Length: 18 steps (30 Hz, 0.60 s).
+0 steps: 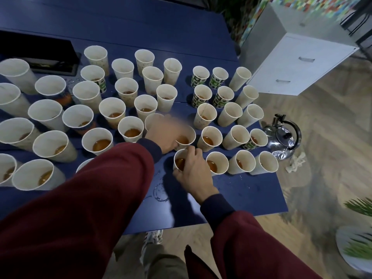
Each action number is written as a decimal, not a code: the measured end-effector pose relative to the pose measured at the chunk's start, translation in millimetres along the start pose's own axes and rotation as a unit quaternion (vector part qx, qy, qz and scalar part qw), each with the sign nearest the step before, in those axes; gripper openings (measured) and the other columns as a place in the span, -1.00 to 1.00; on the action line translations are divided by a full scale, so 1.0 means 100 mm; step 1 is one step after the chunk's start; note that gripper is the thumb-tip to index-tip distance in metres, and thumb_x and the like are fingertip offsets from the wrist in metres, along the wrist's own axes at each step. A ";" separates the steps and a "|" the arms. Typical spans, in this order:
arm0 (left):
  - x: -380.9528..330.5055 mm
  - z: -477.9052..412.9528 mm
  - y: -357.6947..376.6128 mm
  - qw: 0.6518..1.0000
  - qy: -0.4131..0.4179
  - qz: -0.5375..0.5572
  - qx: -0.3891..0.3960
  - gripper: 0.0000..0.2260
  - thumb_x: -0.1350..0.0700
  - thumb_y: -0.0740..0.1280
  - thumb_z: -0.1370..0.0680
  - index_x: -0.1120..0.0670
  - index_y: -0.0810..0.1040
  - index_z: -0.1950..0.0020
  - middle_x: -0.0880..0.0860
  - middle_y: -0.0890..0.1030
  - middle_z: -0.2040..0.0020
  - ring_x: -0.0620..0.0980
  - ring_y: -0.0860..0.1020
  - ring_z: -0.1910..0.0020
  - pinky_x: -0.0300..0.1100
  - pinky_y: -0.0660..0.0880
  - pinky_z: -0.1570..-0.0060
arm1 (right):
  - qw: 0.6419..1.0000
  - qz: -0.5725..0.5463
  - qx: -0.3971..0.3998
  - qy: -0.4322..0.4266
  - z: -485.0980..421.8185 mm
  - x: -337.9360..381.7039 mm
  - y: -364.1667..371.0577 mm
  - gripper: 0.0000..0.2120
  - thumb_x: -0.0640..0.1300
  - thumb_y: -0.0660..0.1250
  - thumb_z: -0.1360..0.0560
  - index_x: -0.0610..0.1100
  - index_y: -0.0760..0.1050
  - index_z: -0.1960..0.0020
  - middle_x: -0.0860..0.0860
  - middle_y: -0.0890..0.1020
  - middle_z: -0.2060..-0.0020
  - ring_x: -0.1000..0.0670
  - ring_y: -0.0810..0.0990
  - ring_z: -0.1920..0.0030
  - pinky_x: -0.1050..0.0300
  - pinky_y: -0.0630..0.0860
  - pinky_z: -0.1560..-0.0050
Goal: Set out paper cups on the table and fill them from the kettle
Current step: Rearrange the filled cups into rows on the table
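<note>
Paper cups (96,135) on blue table (251,194), right hand (194,170) gripping one, left hand (164,135) blurred.

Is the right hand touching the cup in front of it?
Touching: the head view shows the right hand with fingers curled round the cup.

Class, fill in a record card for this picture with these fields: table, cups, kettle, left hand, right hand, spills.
table: blue, crowded with cups
cups: white paper cups, a few green-patterned cups; many hold amber liquid
kettle: shiny metal, past the table's right edge, apparently on the floor
left hand: blurred, at a filled cup; grip unclear
right hand: grips the near cup at its rim
spills: wet ring and drops on the table near the person
</note>
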<state>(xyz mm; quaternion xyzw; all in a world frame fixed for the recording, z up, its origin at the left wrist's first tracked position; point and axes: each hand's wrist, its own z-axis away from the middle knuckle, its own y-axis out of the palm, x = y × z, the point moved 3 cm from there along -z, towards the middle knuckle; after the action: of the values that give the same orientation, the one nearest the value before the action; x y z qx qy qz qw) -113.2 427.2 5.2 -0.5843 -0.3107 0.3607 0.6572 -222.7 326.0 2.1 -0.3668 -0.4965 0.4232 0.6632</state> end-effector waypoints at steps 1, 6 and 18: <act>-0.01 0.00 0.01 1.000 -0.003 0.003 0.000 -0.58 -0.09 0.40 -0.52 0.10 0.44 -0.27 0.10 0.53 -0.22 0.13 0.46 -0.21 0.08 0.37 -0.14 | 1.000 0.000 -0.002 0.005 -0.01 0.00 0.01 -0.42 -0.04 0.47 -0.45 -0.15 0.30 -0.34 -0.13 0.44 -0.22 -0.17 0.58 -0.12 0.00 0.55 -0.07; -0.03 -0.01 0.05 1.000 -0.013 -0.007 -0.012 -0.54 -0.13 0.38 -0.53 0.10 0.42 -0.30 0.11 0.54 -0.22 0.12 0.47 -0.21 0.08 0.38 -0.16 | 1.000 0.001 -0.010 0.013 -0.02 0.00 0.03 -0.41 -0.02 0.47 -0.45 -0.17 0.31 -0.35 -0.13 0.43 -0.21 -0.17 0.59 -0.11 0.00 0.55 -0.06; 0.23 0.05 -0.15 0.999 -0.020 0.023 -0.046 -0.49 0.05 0.33 -0.51 0.11 0.34 -0.44 0.12 0.45 -0.28 0.16 0.42 -0.26 0.08 0.36 -0.18 | 0.998 0.043 -0.038 -0.024 0.06 -0.07 -0.40 -0.44 0.29 0.37 -0.48 -0.09 0.42 -0.27 -0.05 0.45 -0.17 -0.12 0.55 -0.10 0.06 0.40 0.12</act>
<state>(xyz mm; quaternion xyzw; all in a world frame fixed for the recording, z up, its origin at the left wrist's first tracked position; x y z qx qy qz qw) -102.6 448.4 20.7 -0.6134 -0.3261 0.3724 0.6154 -222.1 305.5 37.4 -0.4028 -0.5119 0.4404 0.6179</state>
